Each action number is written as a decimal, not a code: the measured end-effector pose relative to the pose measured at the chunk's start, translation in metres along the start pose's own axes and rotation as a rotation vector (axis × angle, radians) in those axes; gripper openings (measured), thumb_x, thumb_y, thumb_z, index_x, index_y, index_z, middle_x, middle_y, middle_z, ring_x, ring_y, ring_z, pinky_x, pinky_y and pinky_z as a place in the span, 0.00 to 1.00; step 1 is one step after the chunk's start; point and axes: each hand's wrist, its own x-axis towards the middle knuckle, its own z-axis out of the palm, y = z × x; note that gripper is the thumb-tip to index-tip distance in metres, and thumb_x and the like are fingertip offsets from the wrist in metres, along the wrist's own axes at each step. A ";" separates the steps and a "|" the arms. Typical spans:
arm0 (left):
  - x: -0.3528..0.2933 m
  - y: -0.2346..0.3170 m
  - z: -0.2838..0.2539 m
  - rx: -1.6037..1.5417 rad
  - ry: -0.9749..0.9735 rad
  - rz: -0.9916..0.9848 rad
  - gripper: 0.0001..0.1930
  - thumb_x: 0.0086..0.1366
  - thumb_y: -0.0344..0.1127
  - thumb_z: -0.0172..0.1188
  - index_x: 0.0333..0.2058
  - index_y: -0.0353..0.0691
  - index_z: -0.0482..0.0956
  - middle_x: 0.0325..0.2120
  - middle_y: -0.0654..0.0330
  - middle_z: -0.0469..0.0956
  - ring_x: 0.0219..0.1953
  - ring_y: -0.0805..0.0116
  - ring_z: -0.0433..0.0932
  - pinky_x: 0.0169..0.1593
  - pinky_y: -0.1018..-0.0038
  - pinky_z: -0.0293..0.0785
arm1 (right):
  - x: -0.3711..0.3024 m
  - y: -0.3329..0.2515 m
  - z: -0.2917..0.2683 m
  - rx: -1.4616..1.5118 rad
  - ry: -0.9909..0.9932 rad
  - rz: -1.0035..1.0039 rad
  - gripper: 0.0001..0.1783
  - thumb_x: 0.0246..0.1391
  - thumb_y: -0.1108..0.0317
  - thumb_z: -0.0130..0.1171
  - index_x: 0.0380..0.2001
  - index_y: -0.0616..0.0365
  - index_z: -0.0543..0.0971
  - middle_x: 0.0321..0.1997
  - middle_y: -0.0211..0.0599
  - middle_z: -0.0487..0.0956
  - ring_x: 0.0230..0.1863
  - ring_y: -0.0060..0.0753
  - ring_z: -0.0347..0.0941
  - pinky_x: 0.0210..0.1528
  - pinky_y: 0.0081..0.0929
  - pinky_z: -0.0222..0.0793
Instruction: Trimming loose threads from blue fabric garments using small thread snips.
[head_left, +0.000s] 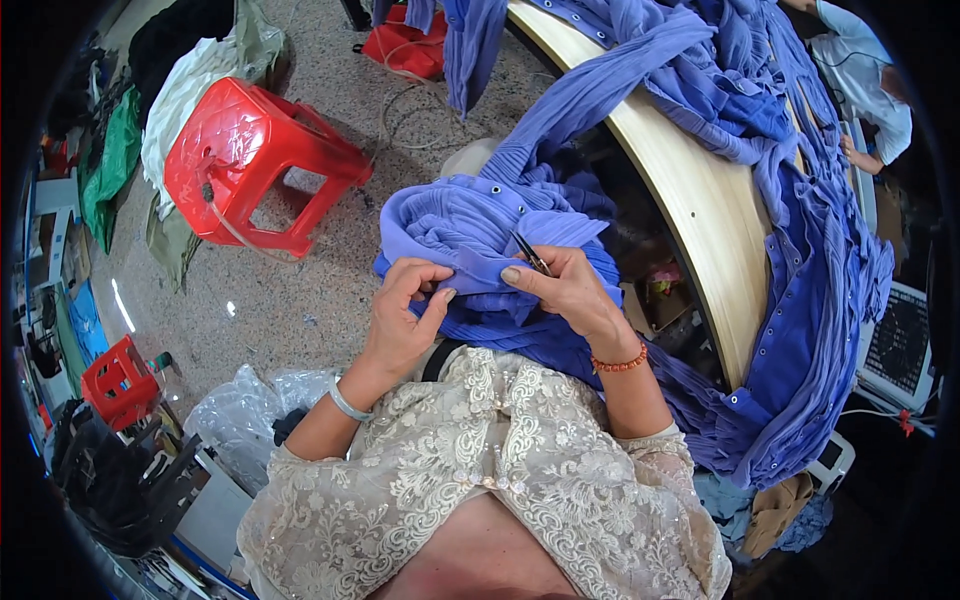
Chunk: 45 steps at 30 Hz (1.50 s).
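Observation:
A bundle of periwinkle-blue ribbed fabric, a garment [440,225] with metal eyelets along a band, lies gathered on my lap. My left hand [395,320] pinches its near edge between thumb and fingertips. My right hand [575,295] is closed round small dark thread snips [531,254], whose pointed tips stick out up and to the left over the cloth. The right thumb rests at the fabric's edge, a short way from the left fingertips. Most of the snips' handle is hidden in the palm.
To my right curves a pale wooden tabletop [690,190], heaped with more blue garments [800,330] that hang over its edges. A red plastic stool [225,150] stands at the left, with clear plastic bags [245,415] nearer me. Another person [865,75] is at the far right.

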 end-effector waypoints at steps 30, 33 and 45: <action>0.006 0.031 0.016 0.526 0.285 0.707 0.09 0.49 0.34 0.55 0.31 0.39 0.74 0.34 0.59 0.70 0.41 0.60 0.70 0.46 0.64 0.63 | 0.005 0.023 0.003 0.187 0.014 -0.179 0.14 0.48 0.73 0.61 0.38 0.56 0.71 0.30 0.24 0.72 0.23 0.09 0.63 0.19 0.09 0.55; -0.006 0.034 0.013 0.535 0.368 0.616 0.07 0.51 0.32 0.57 0.30 0.40 0.73 0.33 0.60 0.71 0.37 0.61 0.70 0.40 0.67 0.64 | 0.016 0.007 0.016 0.143 -0.097 -0.225 0.12 0.47 0.72 0.63 0.26 0.52 0.68 0.17 0.17 0.62 0.10 0.09 0.50 0.09 0.11 0.44; -0.032 0.030 0.022 0.361 0.575 0.467 0.05 0.55 0.31 0.58 0.26 0.37 0.72 0.30 0.57 0.71 0.34 0.56 0.73 0.35 0.65 0.70 | 0.024 -0.022 0.030 -0.161 -0.309 -0.060 0.09 0.56 0.60 0.57 0.27 0.50 0.72 0.14 0.18 0.64 0.10 0.12 0.54 0.12 0.18 0.48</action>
